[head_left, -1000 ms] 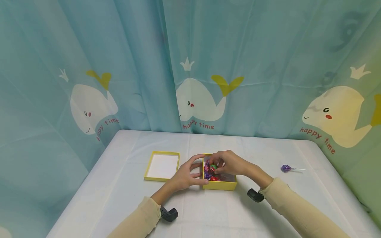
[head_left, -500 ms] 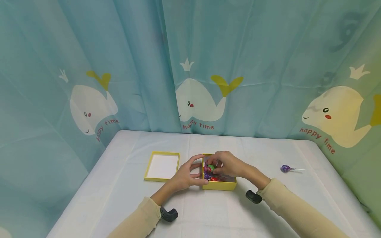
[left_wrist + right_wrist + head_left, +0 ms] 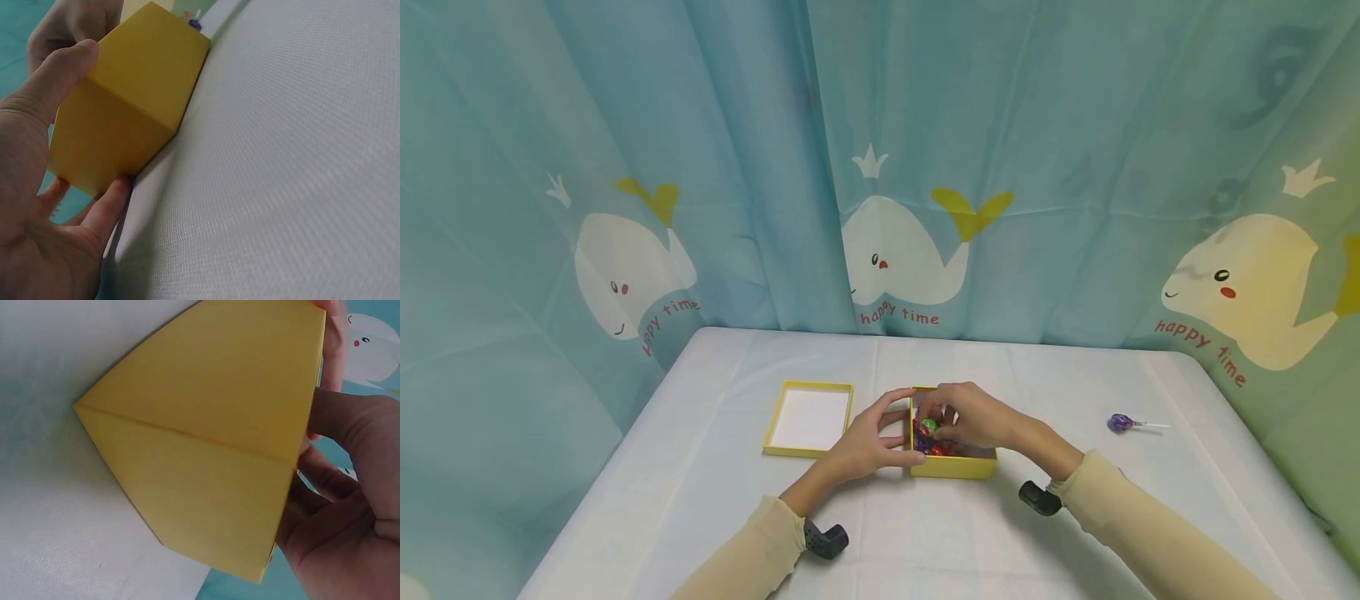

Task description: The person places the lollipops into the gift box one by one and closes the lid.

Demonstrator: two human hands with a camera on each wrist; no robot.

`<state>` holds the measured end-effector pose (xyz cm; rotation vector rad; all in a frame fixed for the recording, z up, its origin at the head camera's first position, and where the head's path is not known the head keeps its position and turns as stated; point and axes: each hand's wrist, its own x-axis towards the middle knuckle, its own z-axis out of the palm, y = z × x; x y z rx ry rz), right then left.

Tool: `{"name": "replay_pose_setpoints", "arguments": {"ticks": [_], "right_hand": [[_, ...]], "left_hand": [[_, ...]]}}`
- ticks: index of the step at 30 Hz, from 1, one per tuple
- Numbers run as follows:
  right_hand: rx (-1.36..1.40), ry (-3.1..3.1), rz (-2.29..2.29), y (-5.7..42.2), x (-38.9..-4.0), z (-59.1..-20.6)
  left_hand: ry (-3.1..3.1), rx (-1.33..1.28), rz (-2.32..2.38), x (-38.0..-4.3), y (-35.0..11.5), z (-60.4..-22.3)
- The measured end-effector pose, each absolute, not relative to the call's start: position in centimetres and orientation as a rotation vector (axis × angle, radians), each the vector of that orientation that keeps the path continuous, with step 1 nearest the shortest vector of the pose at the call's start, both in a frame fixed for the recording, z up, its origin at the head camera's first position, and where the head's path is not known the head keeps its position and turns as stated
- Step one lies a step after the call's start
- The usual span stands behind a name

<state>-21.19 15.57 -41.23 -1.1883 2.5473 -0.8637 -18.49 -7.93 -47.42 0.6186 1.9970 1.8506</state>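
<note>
A yellow open-topped box [image 3: 953,467] stands mid-table with several wrapped lollipops in its left part. My left hand [image 3: 861,446] holds its left side, the thumb at the near corner and the fingers spread along the wall towards the far corner. In the left wrist view the thumb [image 3: 69,69] lies against the box's top edge. My right hand [image 3: 981,417] reaches in over the right side and pinches a green-and-red wrapped lollipop [image 3: 928,427] above the purple and red ones. From the right wrist, the box wall [image 3: 187,431] hides the fingertips and the sweet.
A shallow yellow-edged lid [image 3: 811,419] lies inside up to the left of the box. Far to the right, a purple-wrapped lollipop [image 3: 1122,423] rests on the white tablecloth, its stick pointing right. A blue curtain [image 3: 760,167] with whale prints hangs behind the table.
My right hand has shifted slightly left inside the box, and the green-and-red lollipop has moved left and turned with it. The left hand and the box stay put.
</note>
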Motion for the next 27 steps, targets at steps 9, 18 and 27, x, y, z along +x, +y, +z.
{"name": "replay_pose_setpoints", "arguments": {"ticks": [9,18,27], "right_hand": [[-1.216,2.529,-0.829,15.79,-20.85,-41.94],[-1.215,2.537,-0.793,15.83,-20.71,-41.71],[-1.191,2.539,-0.757,15.90,-20.62,-41.40]], "left_hand": [[2.002,0.628,1.846,-18.43,-7.95,-47.46],[2.000,0.645,1.853,-18.53,-7.91,-47.48],[2.015,0.631,1.836,-18.51,-7.91,-47.62]]}}
